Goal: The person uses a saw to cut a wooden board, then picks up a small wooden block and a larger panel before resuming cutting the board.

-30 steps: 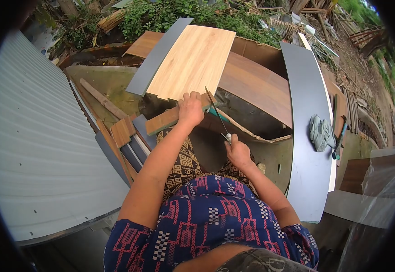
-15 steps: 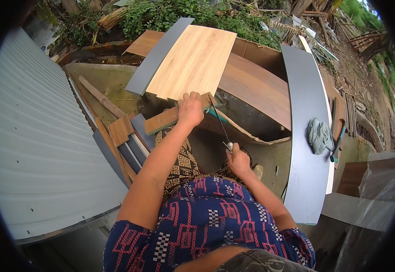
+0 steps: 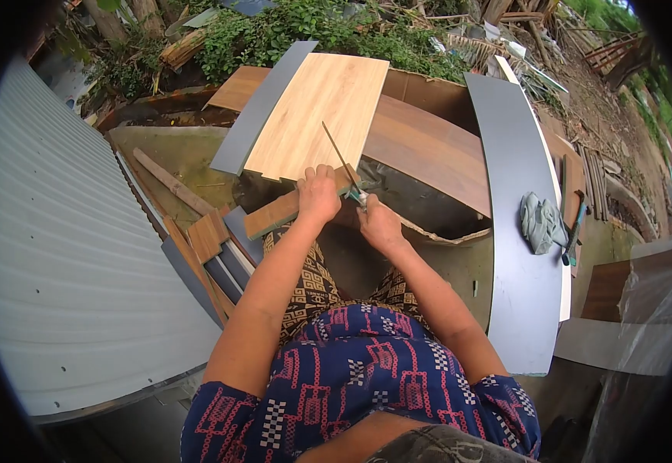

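Note:
My left hand point(image 3: 319, 194) is closed over a short, narrow wood-grain plank point(image 3: 273, 215), gripping it near its right end. In my right hand point(image 3: 381, 225) is a thin-bladed handsaw point(image 3: 339, 151), its fingers wrapped round the handle. The blade slants up and left past the plank's right end, its tip over a pale wood-grain board point(image 3: 319, 108). Something teal shows by the saw handle, partly hidden by my hands. Both hands are close together above my knees.
Beside the pale board lie a grey board point(image 3: 263, 112) and a brown plank point(image 3: 428, 150) across a cardboard box. To my right a long grey panel point(image 3: 523, 301) carries a crumpled grey cloth point(image 3: 541, 222) and a hammer point(image 3: 574, 235). Corrugated metal point(image 3: 89, 255) flanks my left.
My right hand has moved forward and slightly left, pushing the saw blade past the plank so its tip reaches over the pale board. My left hand keeps its hold. The view has shifted slightly.

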Available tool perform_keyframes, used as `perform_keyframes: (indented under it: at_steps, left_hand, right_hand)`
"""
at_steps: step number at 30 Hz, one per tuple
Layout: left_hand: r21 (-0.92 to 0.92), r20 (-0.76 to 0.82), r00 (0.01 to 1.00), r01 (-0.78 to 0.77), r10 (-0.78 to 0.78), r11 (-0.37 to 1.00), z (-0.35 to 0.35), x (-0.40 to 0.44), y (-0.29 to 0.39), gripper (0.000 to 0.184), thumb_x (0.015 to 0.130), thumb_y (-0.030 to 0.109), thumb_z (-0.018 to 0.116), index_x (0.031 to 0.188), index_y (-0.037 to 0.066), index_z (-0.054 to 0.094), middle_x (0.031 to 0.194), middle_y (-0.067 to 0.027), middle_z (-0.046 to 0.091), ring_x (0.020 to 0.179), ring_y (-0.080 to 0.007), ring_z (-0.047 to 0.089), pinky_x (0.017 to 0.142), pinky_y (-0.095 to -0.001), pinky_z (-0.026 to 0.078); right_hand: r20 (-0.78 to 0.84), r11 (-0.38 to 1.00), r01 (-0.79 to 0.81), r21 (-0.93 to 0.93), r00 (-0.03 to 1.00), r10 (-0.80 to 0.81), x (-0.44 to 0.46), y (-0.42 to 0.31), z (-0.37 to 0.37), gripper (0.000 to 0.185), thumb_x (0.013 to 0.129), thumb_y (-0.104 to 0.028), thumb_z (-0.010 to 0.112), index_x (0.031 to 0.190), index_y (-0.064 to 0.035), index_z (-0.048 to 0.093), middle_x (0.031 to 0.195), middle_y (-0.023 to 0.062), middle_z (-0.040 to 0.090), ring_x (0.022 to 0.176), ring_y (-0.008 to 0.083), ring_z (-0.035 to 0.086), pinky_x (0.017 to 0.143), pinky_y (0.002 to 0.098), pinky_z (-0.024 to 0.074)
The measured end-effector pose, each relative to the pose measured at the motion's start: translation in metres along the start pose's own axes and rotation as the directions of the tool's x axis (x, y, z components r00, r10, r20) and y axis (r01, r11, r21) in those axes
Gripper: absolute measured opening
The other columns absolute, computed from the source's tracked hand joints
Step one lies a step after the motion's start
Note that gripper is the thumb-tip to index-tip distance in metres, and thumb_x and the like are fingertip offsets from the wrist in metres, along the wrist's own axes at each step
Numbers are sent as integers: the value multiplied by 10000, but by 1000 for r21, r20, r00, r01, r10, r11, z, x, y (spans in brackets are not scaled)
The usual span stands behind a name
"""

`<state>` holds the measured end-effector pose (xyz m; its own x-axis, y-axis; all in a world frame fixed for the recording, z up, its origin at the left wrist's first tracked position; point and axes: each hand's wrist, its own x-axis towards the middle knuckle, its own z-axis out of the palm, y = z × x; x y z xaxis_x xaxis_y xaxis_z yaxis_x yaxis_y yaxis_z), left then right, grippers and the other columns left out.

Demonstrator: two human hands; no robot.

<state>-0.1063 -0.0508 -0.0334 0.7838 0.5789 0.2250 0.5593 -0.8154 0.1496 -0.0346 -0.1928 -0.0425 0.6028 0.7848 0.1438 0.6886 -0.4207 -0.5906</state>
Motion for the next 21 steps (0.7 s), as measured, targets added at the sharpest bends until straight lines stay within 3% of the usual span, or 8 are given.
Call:
perform_keyframes:
  at_steps: [2, 6, 9, 16, 21]
  left_hand:
    - [-11, 1, 1000, 5, -5, 1000, 2, -1, -1, 358, 669, 66, 637, 1008, 28, 529, 1012, -108, 513, 985, -312, 485, 785, -444, 434]
    - [-19, 6, 1000, 12, -12, 1000, 2, 1, -1, 365, 659, 70, 648, 1001, 29, 528, 1009, -106, 514, 983, -312, 485, 784, -440, 434]
    - [-26, 8, 1000, 9, -9, 1000, 2, 0, -2, 364, 656, 70, 650, 998, 31, 529, 1006, -105, 515, 982, -313, 486, 783, -439, 435]
    - [-12, -1, 1000, 0, 0, 1000, 4, 0, -2, 359, 654, 72, 649, 991, 37, 531, 999, -106, 514, 980, -314, 489, 784, -442, 436]
    - [-10, -10, 1000, 0, 0, 1000, 3, 1, -1, 359, 653, 77, 655, 988, 35, 531, 991, -107, 515, 978, -318, 491, 782, -444, 440]
  right_hand:
    - [92, 997, -69, -46, 993, 73, -30, 3, -12, 247, 868, -217, 533, 923, -2, 425, 696, 244, 608, 660, 433, 605, 596, 512, 476]
    - [158, 991, -119, -58, 979, 127, -109, 32, -15, 255, 871, -221, 536, 931, -15, 398, 655, 239, 596, 620, 438, 592, 565, 518, 468]
    - [152, 988, -130, -77, 978, 141, -115, 36, -17, 259, 871, -225, 538, 936, -19, 395, 664, 241, 600, 620, 434, 595, 565, 516, 470]
    - [52, 999, -49, -22, 997, 51, -3, -3, -3, 258, 866, -213, 524, 961, 14, 445, 715, 251, 614, 714, 434, 609, 658, 522, 475]
    - [82, 996, -79, -36, 993, 82, -2, -3, -5, 263, 869, -219, 524, 971, 11, 444, 729, 249, 618, 721, 434, 610, 666, 523, 474]
